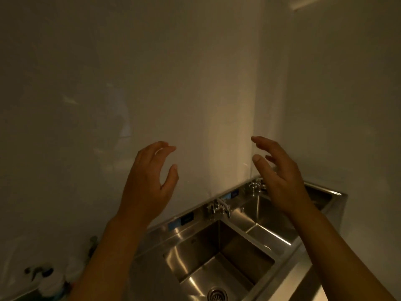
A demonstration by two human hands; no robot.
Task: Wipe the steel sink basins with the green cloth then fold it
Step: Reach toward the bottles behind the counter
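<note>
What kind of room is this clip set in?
Probably a commercial kitchen or a utility wash area. A multi-basin steel sink runs along a plain wall, with wall-mounted faucets over the basins. Spray bottles stand at its left end. Both hands are raised and empty.

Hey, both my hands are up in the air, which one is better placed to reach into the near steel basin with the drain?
Probably the left hand. Both hands are empty and raised, but the right hand hovers over the far basin, while the near steel basin lies closer to the left. No green cloth is visible.
</note>
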